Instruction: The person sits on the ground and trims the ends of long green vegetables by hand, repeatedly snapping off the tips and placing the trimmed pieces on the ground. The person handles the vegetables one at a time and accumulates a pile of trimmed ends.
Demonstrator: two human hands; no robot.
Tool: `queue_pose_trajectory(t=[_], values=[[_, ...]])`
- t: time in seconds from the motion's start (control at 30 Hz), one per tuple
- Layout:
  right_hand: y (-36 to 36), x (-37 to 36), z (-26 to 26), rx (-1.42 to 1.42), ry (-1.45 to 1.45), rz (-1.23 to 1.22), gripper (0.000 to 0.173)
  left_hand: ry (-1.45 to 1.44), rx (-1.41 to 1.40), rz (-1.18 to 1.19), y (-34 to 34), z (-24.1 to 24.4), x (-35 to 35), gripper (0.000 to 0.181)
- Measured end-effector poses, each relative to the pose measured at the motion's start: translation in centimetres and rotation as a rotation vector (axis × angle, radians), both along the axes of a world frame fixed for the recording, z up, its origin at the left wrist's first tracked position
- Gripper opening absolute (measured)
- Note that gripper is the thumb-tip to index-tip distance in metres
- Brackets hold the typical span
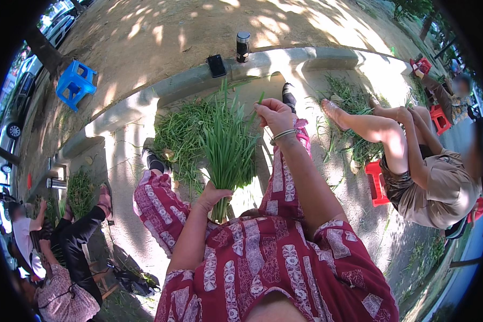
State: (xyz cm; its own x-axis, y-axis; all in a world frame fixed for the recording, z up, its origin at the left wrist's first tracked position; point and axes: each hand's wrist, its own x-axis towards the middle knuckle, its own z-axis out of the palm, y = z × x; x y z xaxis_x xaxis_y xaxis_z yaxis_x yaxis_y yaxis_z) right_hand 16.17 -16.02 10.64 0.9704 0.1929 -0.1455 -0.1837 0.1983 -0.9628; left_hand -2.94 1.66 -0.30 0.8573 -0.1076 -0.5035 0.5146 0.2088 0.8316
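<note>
Between my legs my left hand (214,197) grips a thick bunch of long green grass-like leaves (229,149) near its lower end, the tips fanning out away from me. My right hand (275,115) is raised to the right of the bunch's tips, its thumb and fingers pinching a thin green blade (261,98). A wide heap of loose, tangled green leaves (183,137) lies on the ground behind and left of the bunch, between my feet. The lowest ends of the bunch are partly hidden by my left hand.
A concrete kerb (177,86) crosses ahead, bearing a black phone (216,66) and a dark flask (242,47). A blue plastic stool (75,85) is at the left. People sit on both sides near more green heaps (348,94); a red stool (376,183) is at the right.
</note>
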Motion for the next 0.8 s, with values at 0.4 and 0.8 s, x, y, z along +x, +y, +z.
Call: queue_pose_trajectory(t=[0.4,0.8], values=[[-0.7,0.7,1.3,0.028,-0.036,-0.109,0.011,0.024,0.128,0.049,-0.3,0.3,0.0,0.036],[0.8,-1.7,0.3,-0.063,-0.155,0.027,0.012,0.081,0.179,0.078,-0.2,-1.2,0.2,0.048]])
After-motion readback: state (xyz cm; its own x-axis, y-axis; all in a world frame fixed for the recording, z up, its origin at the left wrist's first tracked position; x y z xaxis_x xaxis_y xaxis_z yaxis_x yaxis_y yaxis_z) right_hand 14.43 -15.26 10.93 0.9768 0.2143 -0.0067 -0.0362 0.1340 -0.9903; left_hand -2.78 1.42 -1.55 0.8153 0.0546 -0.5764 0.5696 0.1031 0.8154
